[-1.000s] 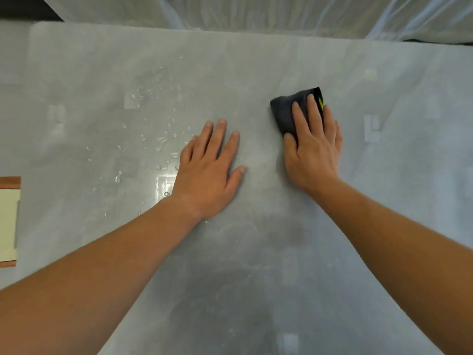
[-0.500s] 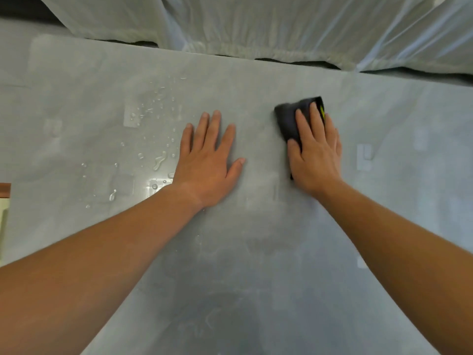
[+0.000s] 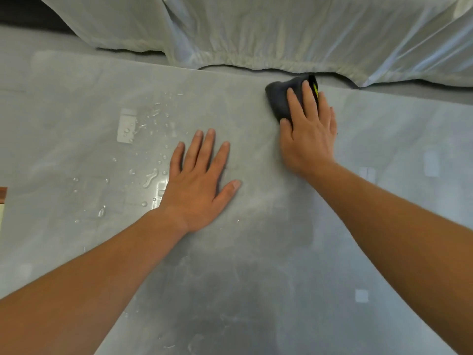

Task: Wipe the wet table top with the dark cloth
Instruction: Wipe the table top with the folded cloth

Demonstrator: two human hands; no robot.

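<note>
Head view: the dark cloth [image 3: 280, 99] lay bunched at the far edge of the table top [image 3: 256, 278], just below the hanging white sheet [image 3: 281, 34]. The right hand [image 3: 309, 139] pressed flat on it, fingers straight, not curled round it. The left hand [image 3: 197, 183] rested palm down mid-table, fingers spread, holding nothing. Water drops [image 3: 151, 175] sat just left of that hand, well apart from the cloth — unwiped, so the job looked part done. The cloth looked soft and light, likely to fold or slip under the fingers — best pressed over its middle, or pinched at a bunched edge to lift.
</note>
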